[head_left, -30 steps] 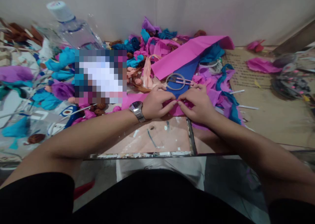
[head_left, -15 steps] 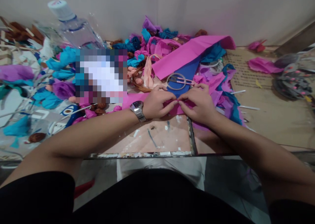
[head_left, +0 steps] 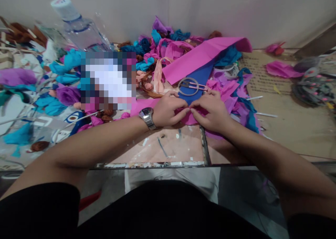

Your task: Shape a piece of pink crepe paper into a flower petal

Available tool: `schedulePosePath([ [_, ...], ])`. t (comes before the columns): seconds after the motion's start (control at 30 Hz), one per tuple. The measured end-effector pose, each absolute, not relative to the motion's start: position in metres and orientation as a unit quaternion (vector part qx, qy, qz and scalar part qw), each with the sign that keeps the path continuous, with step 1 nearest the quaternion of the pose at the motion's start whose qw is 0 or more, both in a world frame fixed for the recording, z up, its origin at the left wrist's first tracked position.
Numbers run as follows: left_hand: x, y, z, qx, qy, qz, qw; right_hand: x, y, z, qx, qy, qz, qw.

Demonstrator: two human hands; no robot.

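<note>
Landmark: blue sheet (head_left: 201, 75). Pink paper (head_left: 191, 119) lies at its near tip. Left hand (head_left: 169, 109) and right hand (head_left: 210, 109) each pinched on the pink paper, thumbs almost meeting; exact grip partly hidden. Judged best: light, even pressure, both pinches close together; paper looks thin, likely to tear if pulled sharply.

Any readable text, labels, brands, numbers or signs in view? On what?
None legible.
Cardboard sheet: printed rows, too blurred.
Bottle cap: coloured mark, too blurred.
Wristwatch: face too small to read.
Blue-and-white item: eye-like ring graphic, no readable words.
Pixelated patch: anything there is obscured.
</note>
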State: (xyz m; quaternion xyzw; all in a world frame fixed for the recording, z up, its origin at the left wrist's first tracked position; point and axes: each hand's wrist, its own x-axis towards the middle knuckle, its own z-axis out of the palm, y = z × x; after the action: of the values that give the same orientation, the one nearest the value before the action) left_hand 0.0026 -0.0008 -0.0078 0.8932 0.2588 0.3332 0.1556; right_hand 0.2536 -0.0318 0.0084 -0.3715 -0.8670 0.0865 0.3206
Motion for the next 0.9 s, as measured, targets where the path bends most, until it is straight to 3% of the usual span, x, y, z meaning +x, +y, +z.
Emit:
schedulePosePath([
  [0.23, 0.0027, -0.0009, -0.0075, 0.896, 0.242, 0.337, 0.158, 0.253, -0.0305, 0.0055, -0.361, -0.867, 0.098, 0.329],
  [0.9, 0.0034, -0.0002, -0.0098, 0.902, 0.244, 0.313, 0.171, 0.2529, -0.0278, 0.0042, -0.352, -0.891, 0.135, 0.254],
])
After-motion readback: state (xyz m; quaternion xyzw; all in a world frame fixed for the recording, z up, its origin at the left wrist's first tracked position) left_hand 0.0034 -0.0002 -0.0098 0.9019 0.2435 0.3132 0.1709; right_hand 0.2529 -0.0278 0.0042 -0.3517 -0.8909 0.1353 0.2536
